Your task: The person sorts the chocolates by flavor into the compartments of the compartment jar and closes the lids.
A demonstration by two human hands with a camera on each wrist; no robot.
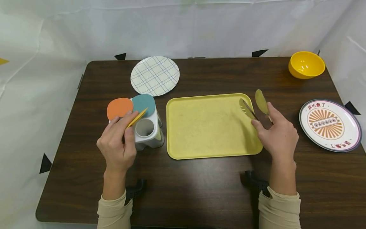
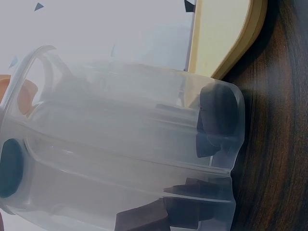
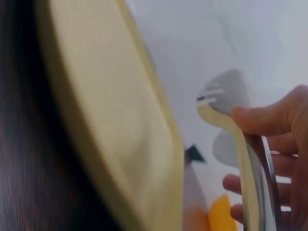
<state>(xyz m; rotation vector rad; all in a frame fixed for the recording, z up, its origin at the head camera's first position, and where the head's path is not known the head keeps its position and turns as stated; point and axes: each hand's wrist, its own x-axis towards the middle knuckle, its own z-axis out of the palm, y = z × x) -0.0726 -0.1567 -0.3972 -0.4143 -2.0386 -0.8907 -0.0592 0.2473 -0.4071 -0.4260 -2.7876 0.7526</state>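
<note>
My left hand (image 1: 115, 146) pinches a thin yellow lid (image 1: 137, 118), seen nearly edge-on, tilted above a translucent container (image 1: 147, 144). An orange lid (image 1: 119, 108) and a teal lid (image 1: 144, 105) cover two of its compartments; beside them a round opening (image 1: 145, 128) is uncovered. Dark chunks (image 2: 216, 115) show through the container's wall in the left wrist view. My right hand (image 1: 278, 136) grips metal serving tongs (image 1: 261, 102) over the right end of the yellow tray (image 1: 206, 127). The tongs' two heads stand apart, one slotted like a fork, with nothing between them.
Behind the container lies a white checked plate (image 1: 155, 76). A yellow bowl (image 1: 306, 65) stands at the back right corner, and a printed plate (image 1: 330, 125) lies near the right edge. White sheeting (image 1: 183, 31) hangs behind the dark wooden table (image 1: 200, 187).
</note>
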